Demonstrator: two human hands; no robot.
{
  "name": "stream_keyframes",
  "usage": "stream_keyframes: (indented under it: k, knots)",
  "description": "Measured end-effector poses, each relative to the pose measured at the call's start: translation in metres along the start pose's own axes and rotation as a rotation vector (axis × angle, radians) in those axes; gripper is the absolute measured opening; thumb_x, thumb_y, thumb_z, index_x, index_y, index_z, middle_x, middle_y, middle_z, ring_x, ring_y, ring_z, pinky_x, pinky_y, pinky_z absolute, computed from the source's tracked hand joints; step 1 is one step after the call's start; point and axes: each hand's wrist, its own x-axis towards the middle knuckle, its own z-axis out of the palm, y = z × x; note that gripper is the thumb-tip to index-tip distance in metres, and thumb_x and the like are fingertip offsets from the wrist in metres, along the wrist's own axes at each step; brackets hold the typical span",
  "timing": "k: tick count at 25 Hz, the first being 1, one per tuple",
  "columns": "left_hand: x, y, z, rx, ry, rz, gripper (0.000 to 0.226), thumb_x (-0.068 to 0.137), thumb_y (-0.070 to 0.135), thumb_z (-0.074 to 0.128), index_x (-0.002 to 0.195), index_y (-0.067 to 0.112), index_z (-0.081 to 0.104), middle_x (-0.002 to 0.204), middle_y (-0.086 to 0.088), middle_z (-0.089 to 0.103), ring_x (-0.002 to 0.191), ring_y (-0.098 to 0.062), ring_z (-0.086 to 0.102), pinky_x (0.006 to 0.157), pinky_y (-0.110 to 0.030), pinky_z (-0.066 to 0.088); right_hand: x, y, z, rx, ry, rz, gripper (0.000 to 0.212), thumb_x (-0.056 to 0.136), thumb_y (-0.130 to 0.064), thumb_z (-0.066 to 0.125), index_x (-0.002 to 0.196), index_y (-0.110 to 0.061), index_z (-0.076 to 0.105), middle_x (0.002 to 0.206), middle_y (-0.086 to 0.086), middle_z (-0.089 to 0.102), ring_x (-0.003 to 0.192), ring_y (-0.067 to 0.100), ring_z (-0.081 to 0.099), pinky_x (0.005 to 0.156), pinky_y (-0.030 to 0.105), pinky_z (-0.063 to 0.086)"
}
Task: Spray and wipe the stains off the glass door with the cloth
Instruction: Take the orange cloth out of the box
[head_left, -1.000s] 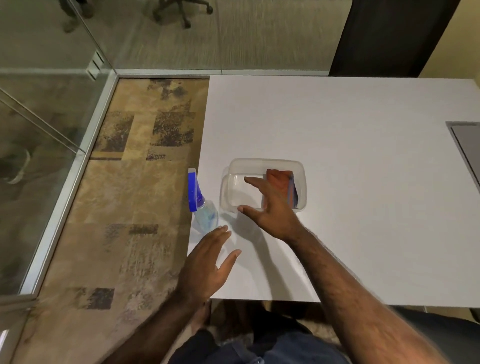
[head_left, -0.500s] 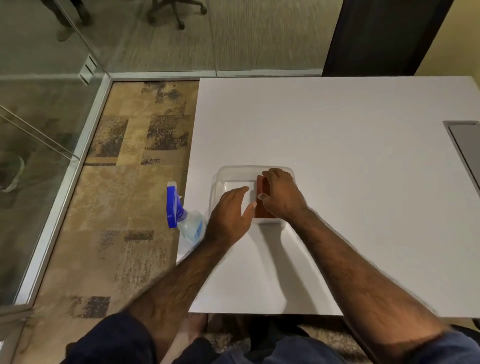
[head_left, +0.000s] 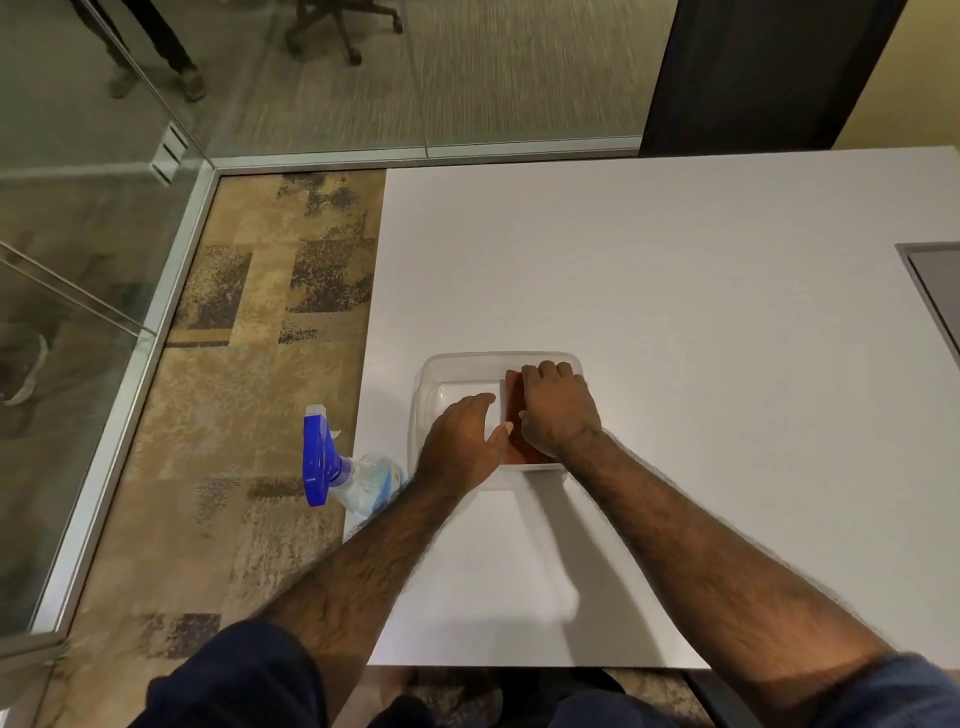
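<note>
A clear plastic container (head_left: 467, 357) sits on the white table (head_left: 675, 312) close to its left edge. Inside it lies a red-orange cloth (head_left: 513, 400), mostly covered by my right hand (head_left: 558, 410), whose fingers curl over the cloth's far end. My left hand (head_left: 462, 441) rests flat in the container's left half, fingers apart, its thumb tip at the cloth's edge. A spray bottle (head_left: 332, 462) with a blue trigger head and clear body stands at the table's left edge, just left of my left wrist.
Glass panels (head_left: 62, 312) in a metal frame run along the left, with patterned carpet between them and the table. Beyond the far glass stand an office chair (head_left: 337, 21) and another person's legs (head_left: 150, 78). A grey inset panel (head_left: 935, 291) is at the table's right edge.
My left hand moved from the table's front edge into the container beside the cloth. My right hand went from open above the cloth to fingers closed over it.
</note>
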Motion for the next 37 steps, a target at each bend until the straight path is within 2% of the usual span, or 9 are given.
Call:
stream_keyframes:
  k: [9, 14, 16, 19, 23, 26, 29, 33, 37]
  knots:
    - [0.013, 0.016, -0.009, -0.234, 0.055, -0.147, 0.057, 0.098, 0.051, 0.069, 0.138, 0.011, 0.066, 0.140, -0.008, 0.070, 0.128, -0.028, 0.066, 0.106, -0.036, 0.054, 0.006, -0.005, -0.003, 0.021, 0.054, 0.051, 0.033, 0.101, -0.029, 0.058, 0.126, -0.012, 0.071, 0.130, 0.014, 0.067, 0.127, 0.037, 0.056, 0.109, 0.046, 0.045]
    - [0.014, 0.036, -0.026, -0.419, 0.030, -0.279, 0.049, 0.105, 0.062, 0.047, 0.083, 0.023, 0.068, 0.085, 0.008, 0.071, 0.089, -0.019, 0.067, 0.069, -0.019, 0.044, -0.005, -0.003, -0.021, 0.362, 0.072, 0.102, 0.024, 0.102, -0.027, 0.054, 0.114, -0.010, 0.068, 0.100, 0.006, 0.072, 0.093, 0.032, 0.066, 0.077, 0.038, 0.051]
    - [0.012, 0.049, -0.034, -0.447, 0.010, -0.337, 0.058, 0.106, 0.066, 0.038, 0.073, 0.024, 0.060, 0.077, 0.008, 0.065, 0.078, -0.013, 0.062, 0.067, -0.022, 0.046, -0.015, -0.002, -0.032, 0.459, 0.101, 0.097, 0.020, 0.100, -0.025, 0.057, 0.113, -0.015, 0.069, 0.095, -0.001, 0.064, 0.086, 0.026, 0.060, 0.074, 0.034, 0.047]
    - [0.008, 0.063, -0.042, -0.651, -0.040, -0.443, 0.065, 0.101, 0.076, 0.032, 0.081, 0.025, 0.066, 0.089, 0.002, 0.071, 0.089, -0.017, 0.067, 0.089, -0.042, 0.062, -0.034, -0.004, -0.049, 0.573, 0.138, 0.031, 0.010, 0.099, -0.027, 0.059, 0.100, -0.026, 0.069, 0.090, -0.011, 0.066, 0.084, 0.018, 0.065, 0.071, 0.031, 0.048]
    - [-0.001, 0.069, -0.061, -1.130, -0.198, -0.579, 0.068, 0.093, 0.081, 0.048, 0.111, 0.025, 0.081, 0.113, -0.002, 0.081, 0.110, -0.025, 0.074, 0.098, -0.051, 0.062, -0.064, -0.013, -0.072, 0.606, 0.089, -0.140, 0.016, 0.093, -0.020, 0.061, 0.088, -0.034, 0.067, 0.084, -0.015, 0.071, 0.077, 0.006, 0.065, 0.068, 0.031, 0.051]
    - [-0.009, 0.071, -0.071, -1.208, -0.246, -0.491, 0.038, 0.102, 0.059, 0.057, 0.103, 0.026, 0.076, 0.078, 0.009, 0.075, 0.076, -0.009, 0.073, 0.071, -0.032, 0.061, -0.084, -0.018, -0.081, 0.604, 0.094, -0.239, 0.017, 0.094, -0.017, 0.065, 0.087, -0.033, 0.066, 0.075, -0.015, 0.066, 0.071, 0.009, 0.064, 0.066, 0.035, 0.053]
    - [-0.021, 0.074, -0.074, -1.186, -0.162, -0.513, 0.023, 0.103, 0.029, 0.060, 0.102, 0.008, 0.069, 0.059, -0.001, 0.064, 0.051, -0.011, 0.063, 0.056, -0.026, 0.054, -0.099, -0.019, -0.086, 0.605, 0.100, -0.354, 0.004, 0.096, -0.024, 0.071, 0.098, -0.023, 0.075, 0.085, -0.010, 0.072, 0.079, 0.014, 0.067, 0.073, 0.043, 0.059]
    - [-0.040, 0.076, -0.076, -1.175, -0.049, -0.478, 0.027, 0.108, 0.023, 0.055, 0.118, 0.003, 0.069, 0.084, -0.011, 0.075, 0.068, -0.023, 0.071, 0.059, -0.031, 0.059, -0.115, -0.013, -0.094, 0.584, 0.019, -0.459, 0.014, 0.096, -0.041, 0.075, 0.095, -0.027, 0.073, 0.088, -0.009, 0.075, 0.085, 0.012, 0.070, 0.078, 0.044, 0.060]
    - [-0.058, 0.077, -0.077, -1.160, 0.023, -0.363, 0.030, 0.107, 0.036, 0.057, 0.131, 0.022, 0.068, 0.117, -0.012, 0.079, 0.102, -0.030, 0.079, 0.091, -0.048, 0.065, -0.124, -0.003, -0.100, 0.763, 0.180, -0.327, 0.032, 0.099, -0.048, 0.075, 0.128, -0.037, 0.074, 0.112, -0.017, 0.078, 0.104, 0.002, 0.072, 0.093, 0.028, 0.058]
